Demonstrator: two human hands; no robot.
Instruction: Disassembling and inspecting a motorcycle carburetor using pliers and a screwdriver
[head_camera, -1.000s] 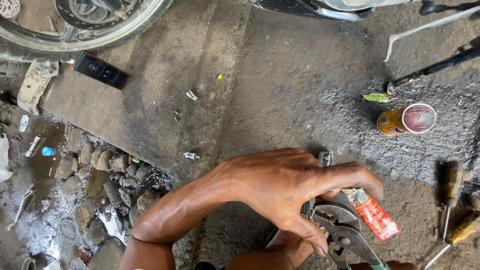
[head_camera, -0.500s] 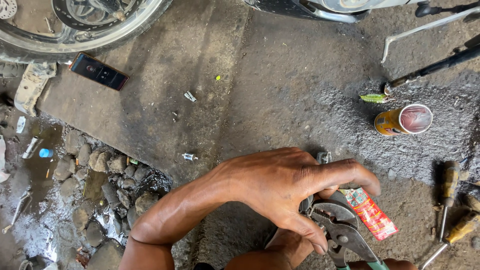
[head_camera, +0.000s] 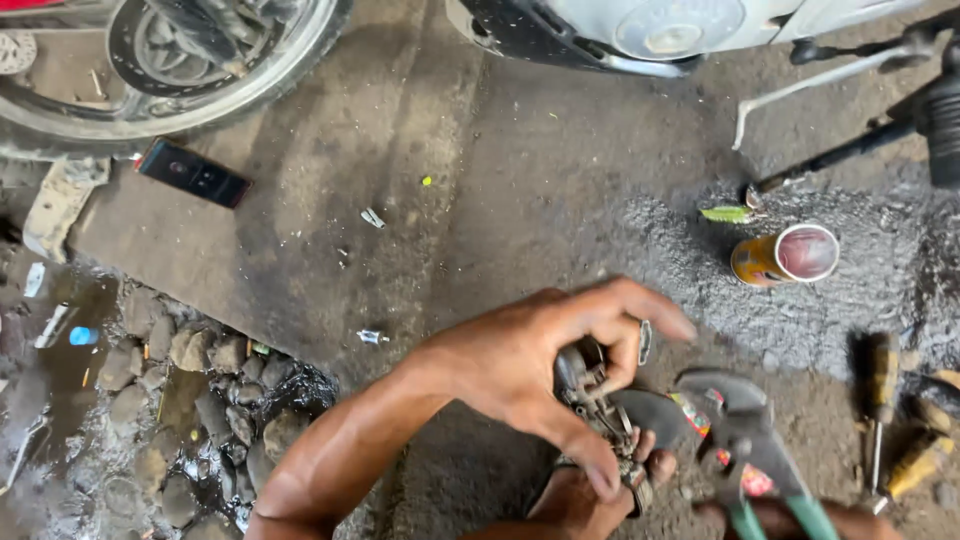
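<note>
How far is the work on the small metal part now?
The metal part is off the motorcycle and on the ground. The left hand grips it while the right hand brings green-handled pliers close. Nothing looks refitted; screwdrivers lie unused.

A roadside motorcycle repair spot, worked at ground level on oil-stained concrete (head_camera: 330, 200). A motorcycle wheel (head_camera: 170, 70) and engine underside (head_camera: 640, 30) stand above, with screwdrivers (head_camera: 880, 400), green-handled pliers (head_camera: 750, 440) and a small tin (head_camera: 785, 255) lying on the ground beside wet rubble (head_camera: 150, 420).
</note>
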